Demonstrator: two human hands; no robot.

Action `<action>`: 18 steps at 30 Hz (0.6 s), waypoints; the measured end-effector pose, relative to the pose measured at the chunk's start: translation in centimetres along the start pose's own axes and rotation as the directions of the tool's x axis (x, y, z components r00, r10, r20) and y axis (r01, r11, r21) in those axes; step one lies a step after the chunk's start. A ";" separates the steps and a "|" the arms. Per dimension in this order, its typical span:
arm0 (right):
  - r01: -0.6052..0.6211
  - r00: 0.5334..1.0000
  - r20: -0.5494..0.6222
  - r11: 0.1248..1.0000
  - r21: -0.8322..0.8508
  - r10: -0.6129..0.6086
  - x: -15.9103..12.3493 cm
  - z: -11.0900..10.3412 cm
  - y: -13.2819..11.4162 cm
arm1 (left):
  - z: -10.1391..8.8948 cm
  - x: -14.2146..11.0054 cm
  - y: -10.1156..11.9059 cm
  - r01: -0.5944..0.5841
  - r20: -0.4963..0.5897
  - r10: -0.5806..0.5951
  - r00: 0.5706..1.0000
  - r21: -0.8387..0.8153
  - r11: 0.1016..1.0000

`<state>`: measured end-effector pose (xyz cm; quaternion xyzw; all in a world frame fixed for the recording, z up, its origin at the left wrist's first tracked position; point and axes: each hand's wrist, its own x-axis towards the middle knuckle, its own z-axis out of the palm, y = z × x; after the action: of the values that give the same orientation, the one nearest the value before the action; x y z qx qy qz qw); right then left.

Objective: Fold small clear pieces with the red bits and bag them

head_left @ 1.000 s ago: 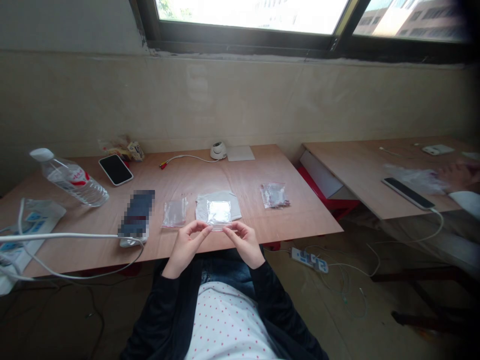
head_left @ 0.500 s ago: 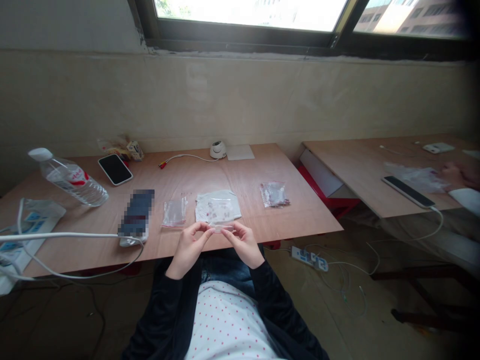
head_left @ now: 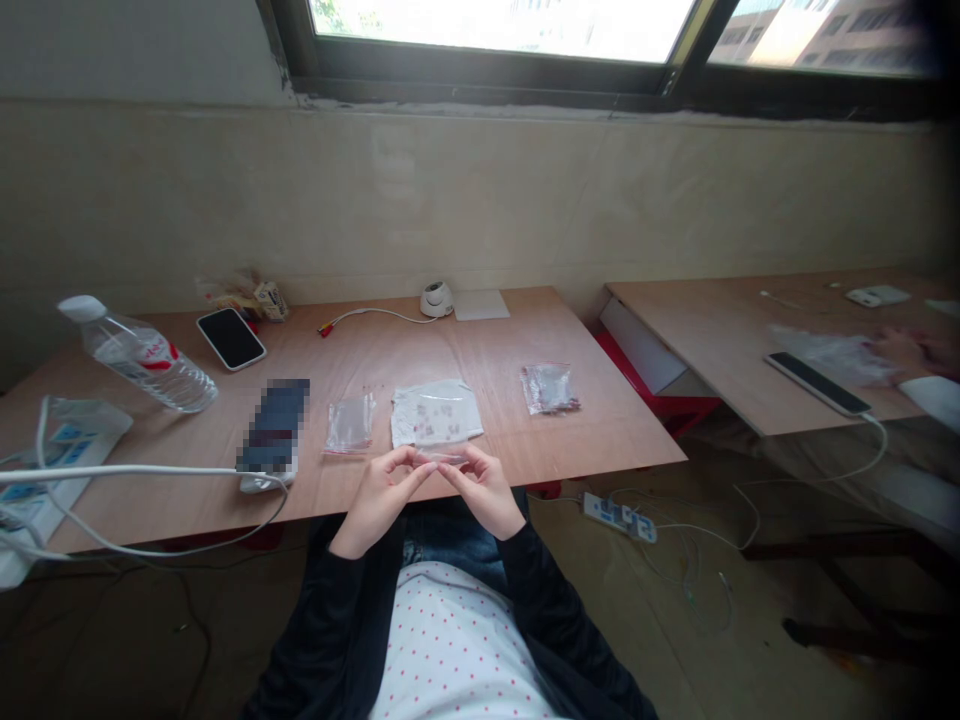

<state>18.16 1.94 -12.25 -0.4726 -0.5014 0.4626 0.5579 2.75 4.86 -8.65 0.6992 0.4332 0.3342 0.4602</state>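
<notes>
My left hand and my right hand meet at the near edge of the wooden table. Both pinch a small clear plastic bag between thumb and fingertips, held nearly flat and edge-on. Just beyond it lies a white sheet with small reddish bits on it. An empty-looking clear zip bag lies to the left of the sheet. A filled zip bag lies to the right.
A water bottle lies on its side at the left, with a black phone behind it. A blurred phone with a white cable lies near the edge. Another person's hand works at the right table.
The small bag was held up facing me and glinting; it has since tipped down flat between my fingertips, uncovering the white sheet behind. My hands have drawn closer together.
</notes>
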 end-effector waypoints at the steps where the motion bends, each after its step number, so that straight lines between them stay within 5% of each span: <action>1: 0.005 1.000 -0.001 1.000 -0.003 -0.005 0.0 0.1 0.0 | 0.0 0.0 0.0 -0.002 0.000 0.002 1.000 0.009 1.000; 11: -0.011 0.999 -0.038 0.998 0.065 0.013 2.5 3.4 1.2 | -2.1 0.7 -2.0 0.054 -0.210 -0.059 0.976 -0.029 0.998; 18: -0.214 0.976 0.046 0.977 0.007 0.213 5.9 7.6 2.3 | -5.3 1.1 -5.1 0.133 -0.514 -0.168 0.841 -0.104 0.986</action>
<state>10.92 8.51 -13.48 -0.5097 -0.4574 0.5334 0.4965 -2.90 8.74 -11.50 0.5314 0.5841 0.4874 0.3725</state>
